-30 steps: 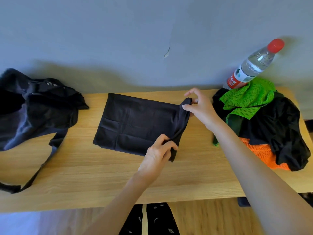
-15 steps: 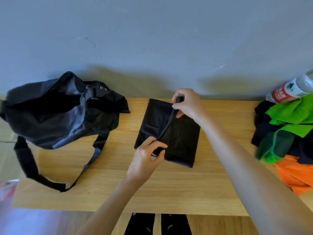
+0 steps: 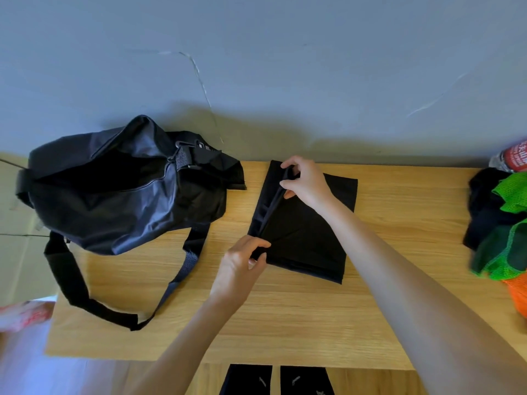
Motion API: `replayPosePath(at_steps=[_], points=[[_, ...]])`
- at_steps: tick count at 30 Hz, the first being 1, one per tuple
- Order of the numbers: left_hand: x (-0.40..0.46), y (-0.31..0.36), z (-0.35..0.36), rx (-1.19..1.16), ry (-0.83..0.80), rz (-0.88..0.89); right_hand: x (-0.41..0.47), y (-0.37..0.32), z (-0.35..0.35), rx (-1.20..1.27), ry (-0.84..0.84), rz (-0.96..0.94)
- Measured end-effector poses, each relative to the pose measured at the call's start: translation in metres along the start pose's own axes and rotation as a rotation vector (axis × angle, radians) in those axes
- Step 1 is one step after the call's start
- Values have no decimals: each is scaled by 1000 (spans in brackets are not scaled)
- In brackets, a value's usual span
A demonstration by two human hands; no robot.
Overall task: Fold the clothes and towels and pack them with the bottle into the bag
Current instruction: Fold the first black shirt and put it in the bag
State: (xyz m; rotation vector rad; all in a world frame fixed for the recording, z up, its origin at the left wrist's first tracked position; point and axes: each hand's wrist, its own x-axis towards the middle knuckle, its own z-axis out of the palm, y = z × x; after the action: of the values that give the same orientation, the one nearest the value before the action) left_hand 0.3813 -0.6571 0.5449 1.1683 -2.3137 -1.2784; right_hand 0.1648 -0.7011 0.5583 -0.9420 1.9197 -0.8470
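A black garment (image 3: pixel 308 238) lies folded in half in the middle of the wooden table (image 3: pixel 285 317). My left hand (image 3: pixel 242 263) pinches its near left corner. My right hand (image 3: pixel 305 182) pinches the far left corner, and the folded edge stretches between the two hands, slightly raised. The black duffel bag (image 3: pixel 122 192) sits at the left of the table with its zip open and its strap trailing toward me. At the far right edge, the water bottle (image 3: pixel 513 159) with a red label shows only partly, above a pile of green mesh (image 3: pixel 510 195), black and orange clothes.
A grey wall rises right behind the table. The bag's strap (image 3: pixel 74 283) loops over the table's near left part. Something red and white (image 3: pixel 22 315) lies on the floor at the left. The table's front edge runs close to me.
Both hands have carried the garment's right edge over to the left, folding it in half. The view has swung left, so the bag is now fully in sight and the clothes pile is at the right edge.
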Motion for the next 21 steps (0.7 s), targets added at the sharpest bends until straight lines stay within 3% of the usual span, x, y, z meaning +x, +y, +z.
replayPosePath(at_steps=[4,14,18,21], points=[[1,-9,1,248,87,31,-1,5,2,28,31,-47],[4,-17,-6,123,79,24,8,-9,13,50,71,-106],[-2,-26,-5,211,138,29,3,-1,15,-50,-12,-165],[-7,-30,-8,281,124,56,-12,9,8,-268,37,-326]])
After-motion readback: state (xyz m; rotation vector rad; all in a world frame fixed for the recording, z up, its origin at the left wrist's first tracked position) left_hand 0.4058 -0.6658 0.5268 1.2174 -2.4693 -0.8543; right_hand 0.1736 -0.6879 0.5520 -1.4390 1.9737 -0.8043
